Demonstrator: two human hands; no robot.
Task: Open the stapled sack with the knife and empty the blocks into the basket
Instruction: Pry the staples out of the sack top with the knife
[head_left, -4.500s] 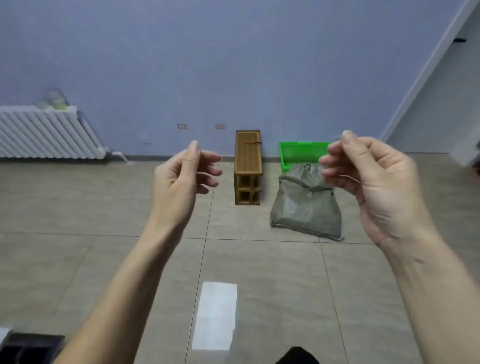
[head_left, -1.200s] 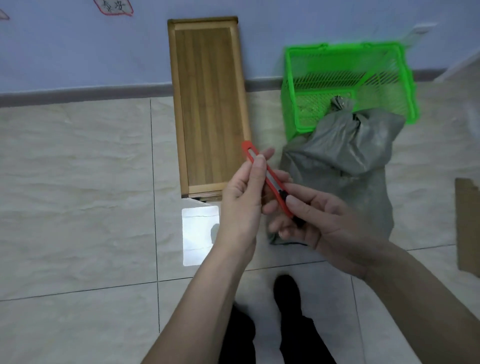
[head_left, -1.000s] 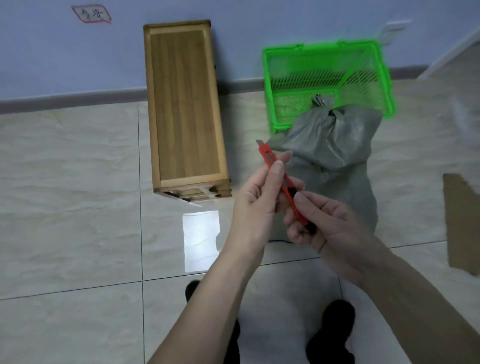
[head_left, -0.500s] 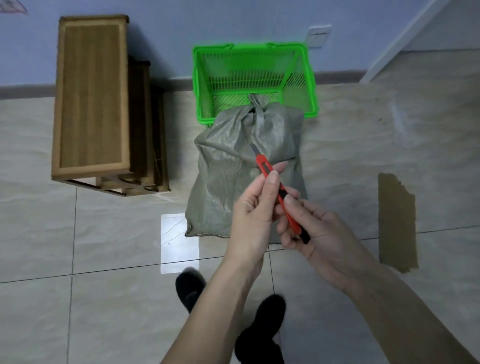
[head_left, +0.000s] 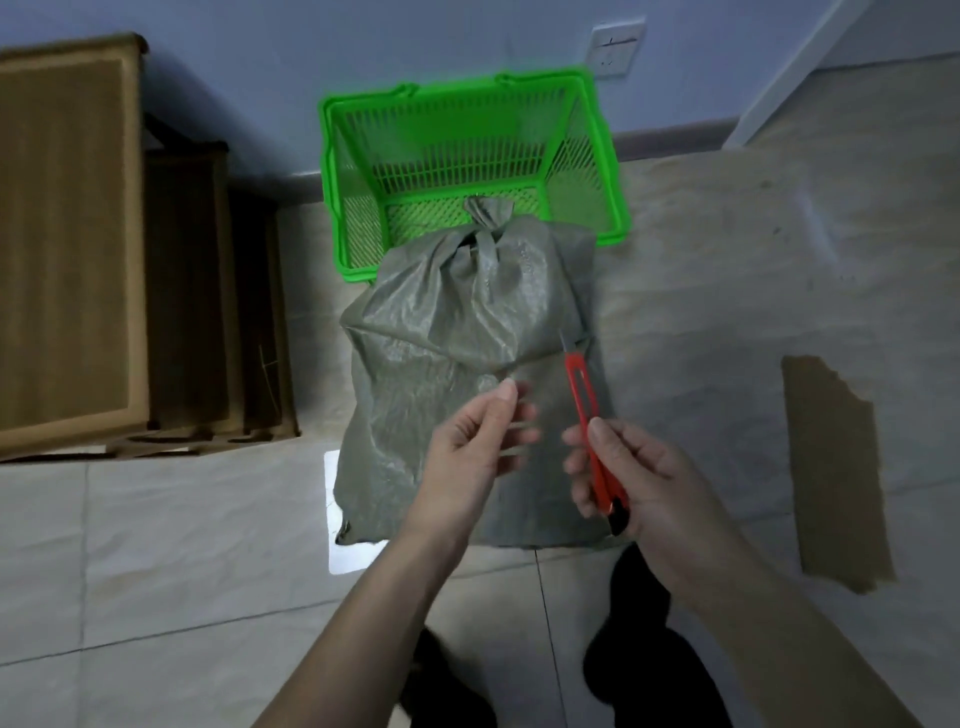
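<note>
A grey-green woven sack (head_left: 457, 332) lies on the tiled floor, its gathered neck resting over the near rim of a green plastic basket (head_left: 332, 171). My right hand (head_left: 639, 473) grips a red utility knife (head_left: 584, 410), its short blade out and pointing at the sack's right side. My left hand (head_left: 472, 441) hovers over the sack's middle, fingers apart, holding nothing. The blocks are hidden inside the sack.
A wooden stepped shelf (head_left: 67, 234) stands to the left of the sack. A torn piece of brown cardboard (head_left: 836, 467) lies on the floor at the right. A wall socket (head_left: 615, 49) sits above the basket. My dark shoes (head_left: 639, 670) are below the sack.
My left hand has let go of the knife and moved left. The right hand has swung the knife out to the sack's right side. The view has closed in on the sack.
</note>
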